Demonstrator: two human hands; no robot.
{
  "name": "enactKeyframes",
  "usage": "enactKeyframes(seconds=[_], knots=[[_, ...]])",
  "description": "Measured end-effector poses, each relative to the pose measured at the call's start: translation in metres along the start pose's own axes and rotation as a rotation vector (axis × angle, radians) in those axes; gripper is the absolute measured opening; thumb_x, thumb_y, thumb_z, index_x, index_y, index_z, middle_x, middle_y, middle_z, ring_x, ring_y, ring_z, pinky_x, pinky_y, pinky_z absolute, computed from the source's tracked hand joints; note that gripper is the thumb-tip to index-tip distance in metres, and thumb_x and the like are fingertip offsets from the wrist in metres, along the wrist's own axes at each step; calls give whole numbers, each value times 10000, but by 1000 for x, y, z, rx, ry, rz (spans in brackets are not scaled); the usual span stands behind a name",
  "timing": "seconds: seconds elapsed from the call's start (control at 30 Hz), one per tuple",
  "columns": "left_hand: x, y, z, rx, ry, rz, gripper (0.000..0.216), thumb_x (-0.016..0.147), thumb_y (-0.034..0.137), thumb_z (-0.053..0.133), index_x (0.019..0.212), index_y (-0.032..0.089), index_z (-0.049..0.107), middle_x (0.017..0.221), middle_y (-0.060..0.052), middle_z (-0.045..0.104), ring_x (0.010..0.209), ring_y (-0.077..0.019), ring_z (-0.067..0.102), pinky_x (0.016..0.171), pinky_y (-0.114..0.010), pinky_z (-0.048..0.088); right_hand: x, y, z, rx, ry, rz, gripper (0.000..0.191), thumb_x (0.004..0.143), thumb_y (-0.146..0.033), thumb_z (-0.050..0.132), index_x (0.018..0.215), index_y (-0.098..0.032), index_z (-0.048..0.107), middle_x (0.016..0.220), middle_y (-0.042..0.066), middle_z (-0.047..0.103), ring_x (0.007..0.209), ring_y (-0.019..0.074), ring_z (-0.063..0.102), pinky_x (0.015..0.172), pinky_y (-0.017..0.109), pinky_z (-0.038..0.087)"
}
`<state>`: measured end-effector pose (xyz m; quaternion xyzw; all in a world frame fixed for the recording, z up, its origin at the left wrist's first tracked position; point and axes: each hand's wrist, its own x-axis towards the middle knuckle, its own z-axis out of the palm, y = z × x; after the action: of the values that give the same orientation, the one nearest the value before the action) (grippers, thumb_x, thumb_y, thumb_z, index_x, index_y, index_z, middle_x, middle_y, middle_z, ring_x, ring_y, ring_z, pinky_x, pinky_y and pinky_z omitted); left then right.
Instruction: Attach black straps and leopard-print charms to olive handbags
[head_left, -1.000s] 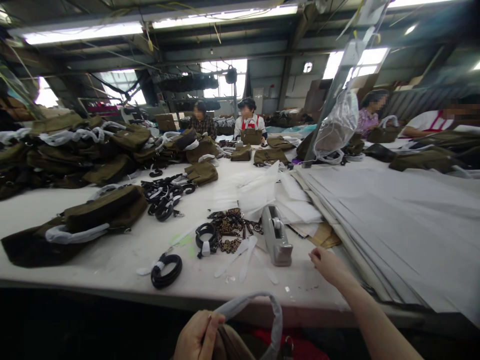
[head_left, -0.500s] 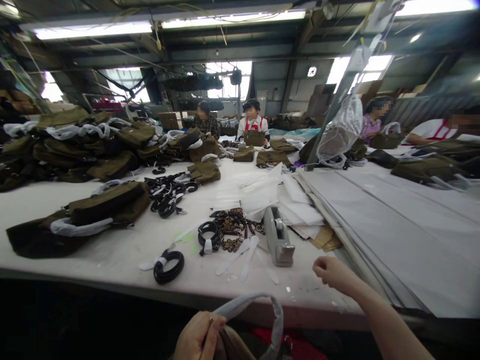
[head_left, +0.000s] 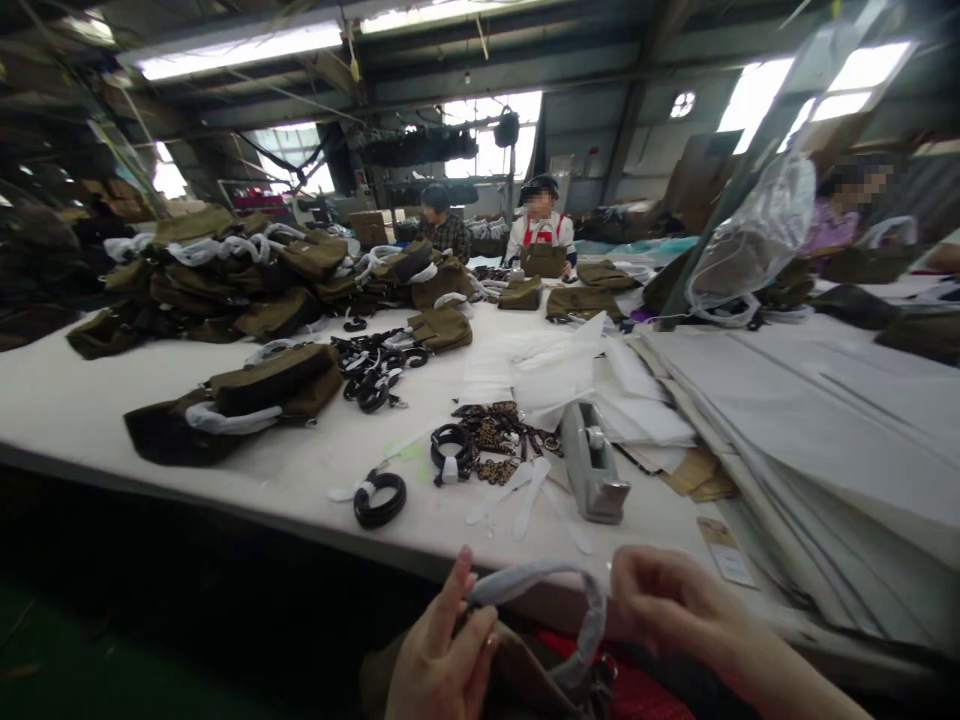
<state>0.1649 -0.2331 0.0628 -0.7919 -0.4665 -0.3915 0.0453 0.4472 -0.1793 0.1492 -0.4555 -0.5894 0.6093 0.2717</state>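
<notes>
An olive handbag (head_left: 517, 665) with a grey-wrapped handle (head_left: 596, 610) is at the front edge of the table, low in view. My left hand (head_left: 446, 645) is at its left side, gripping the bag, with the index finger pointing up. My right hand (head_left: 664, 600) is just right of the handle, apart from it, its fingers curled together in a pinch. What those fingers hold, if anything, is too small and blurred to make out. Beyond my hands stands a grey tape dispenser (head_left: 592, 465). A paper tag (head_left: 726, 550) lies near my right hand.
Coiled black straps (head_left: 380, 500), leopard-print pieces (head_left: 495, 440) and white strips (head_left: 531, 500) lie on the table. Another olive bag (head_left: 255, 390) rests at left, before a heap of bags (head_left: 225, 280). White sheets (head_left: 810, 400) cover the right side. Co-workers (head_left: 538, 235) sit across.
My right hand has come from the table toward the bag's handle, uncovering the paper tag. My left index finger has lifted. The view has swung left, so things appear further right.
</notes>
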Motion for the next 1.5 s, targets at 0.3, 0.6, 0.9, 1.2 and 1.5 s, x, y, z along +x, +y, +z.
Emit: enactKeyframes(seconds=[0.3, 0.6, 0.9, 1.2, 1.5], knots=[[14, 13, -28, -46, -219, -106, 177, 927, 201, 469, 974, 200, 640, 1057, -47, 745, 925, -201, 705, 803, -334, 606, 21, 1, 56, -302, -382, 59, 162, 802, -319, 550, 706, -211, 476, 742, -5, 520, 714, 163, 477, 633, 264, 392], [13, 16, -23, 3, -286, -192, 158, 907, 209, 521, 1009, 214, 641, 1000, -41, 729, 794, -205, 686, 679, -337, 575, 15, 12, 36, -962, 456, -234, 347, 779, -430, 568, 1080, -273, 635, 1119, 134, 695, 784, 297, 668, 672, 411, 503], [11, 24, -11, 90, -342, -96, 183, 919, 201, 505, 1063, 183, 617, 993, -71, 712, 838, -227, 690, 694, -353, 588, 71, -11, 109, -787, -111, -154, 404, 945, -337, 355, 1001, -179, 722, 1042, 137, 752, 953, 276, 689, 858, 396, 514], [5, 21, -28, -70, -134, -329, 182, 908, 237, 549, 992, 212, 708, 1054, -84, 691, 915, -198, 669, 785, -315, 564, 92, -4, 102, -285, -41, -82, 385, 888, -488, 489, 802, -176, 696, 561, -4, 624, 534, 151, 552, 527, 254, 410], [16, -8, -31, -725, -130, -1022, 310, 880, 376, 587, 756, 170, 782, 835, -54, 679, 769, -160, 636, 716, -268, 481, 49, 1, 118, -359, -307, 6, 343, 906, -384, 418, 668, -197, 579, 526, -27, 501, 495, 124, 437, 480, 236, 309]])
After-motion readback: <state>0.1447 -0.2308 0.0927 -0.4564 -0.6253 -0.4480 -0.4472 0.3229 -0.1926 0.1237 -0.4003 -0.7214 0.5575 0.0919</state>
